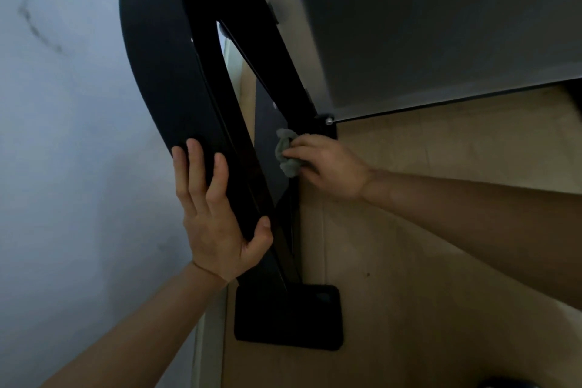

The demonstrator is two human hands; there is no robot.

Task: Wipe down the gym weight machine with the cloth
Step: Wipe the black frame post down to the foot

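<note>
I read no brand, label or writing on the black metal frame of the weight machine (220, 110). Its slanted bar runs long-axis from upper left down to a black rubber foot plate (288, 316) on the tan wooden floor (441, 261). My left hand (214, 214) lies flat against the bar — fingers straight, thumb hooked round its edge. My right hand (327, 167) grips a crumpled grey-green cloth (286, 153), pressed to the frame's inner upright — below a grey panel (441, 25).
</note>
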